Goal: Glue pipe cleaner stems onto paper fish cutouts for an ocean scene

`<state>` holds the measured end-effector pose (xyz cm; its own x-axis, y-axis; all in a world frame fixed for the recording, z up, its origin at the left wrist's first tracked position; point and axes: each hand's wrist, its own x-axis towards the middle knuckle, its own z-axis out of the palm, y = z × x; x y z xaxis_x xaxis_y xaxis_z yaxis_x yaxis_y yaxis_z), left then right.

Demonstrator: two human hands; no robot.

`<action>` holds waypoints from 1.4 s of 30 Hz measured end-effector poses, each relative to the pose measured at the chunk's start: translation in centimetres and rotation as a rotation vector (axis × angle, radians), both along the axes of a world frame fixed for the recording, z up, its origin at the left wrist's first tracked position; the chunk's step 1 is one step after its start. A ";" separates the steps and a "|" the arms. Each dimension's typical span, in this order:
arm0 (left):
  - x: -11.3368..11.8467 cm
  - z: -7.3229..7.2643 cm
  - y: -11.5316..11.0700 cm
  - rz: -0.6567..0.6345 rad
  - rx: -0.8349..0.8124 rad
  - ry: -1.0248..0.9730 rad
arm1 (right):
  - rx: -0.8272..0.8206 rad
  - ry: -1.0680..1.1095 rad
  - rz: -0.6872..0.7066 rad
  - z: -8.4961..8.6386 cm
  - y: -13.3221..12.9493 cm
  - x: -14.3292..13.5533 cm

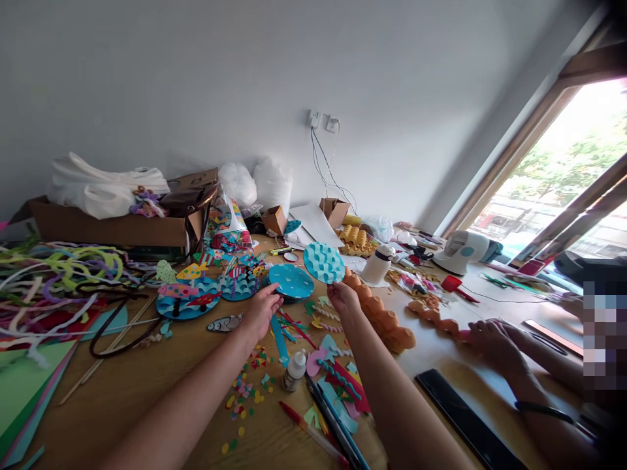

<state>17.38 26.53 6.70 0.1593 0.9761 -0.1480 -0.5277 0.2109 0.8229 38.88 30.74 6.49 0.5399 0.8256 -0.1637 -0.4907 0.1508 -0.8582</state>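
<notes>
My left hand (268, 307) pinches the near edge of a flat blue disc (291, 282) with small pale flecks. My right hand (343, 297) grips the lower edge of a second blue disc (324, 262), which is covered in wavy light-blue strips and raised above the table. The two discs are side by side and look slightly apart. To the left stand blue wave pieces with colourful paper fish (181, 290). A small white glue bottle (294, 371) is upright between my forearms, near scattered paper dots (247, 385).
Another person's hands (497, 343) rest at the right, near a black phone (460, 411). Orange egg-carton strips (379, 313) lie right of my right hand. Pens (333, 418) lie in front. Pipe cleaners (59, 281) and coloured paper (29, 391) cover the left; a cardboard box (112, 232) stands behind.
</notes>
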 end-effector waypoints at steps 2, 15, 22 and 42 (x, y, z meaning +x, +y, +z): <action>-1.2 0.9 -1.8 0.057 0.013 -0.021 | -0.067 0.016 -0.017 0.5 -0.2 0.4; -14.6 7.4 -13.0 0.490 -0.009 -0.080 | -0.302 -0.190 0.101 0.3 -0.4 -3.5; -17.5 6.0 -15.4 0.590 -0.199 -0.299 | -0.417 -0.501 0.279 0.8 -1.5 -4.8; -19.3 3.0 -24.0 0.342 0.058 0.448 | 0.101 -0.487 1.099 6.3 -24.0 -15.8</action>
<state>-1.91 2.49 9.65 -0.2336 0.9696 -0.0729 -0.1546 0.0370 0.9873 23.08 6.75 12.74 -0.4718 0.8805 -0.0466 -0.0269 -0.0672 -0.9974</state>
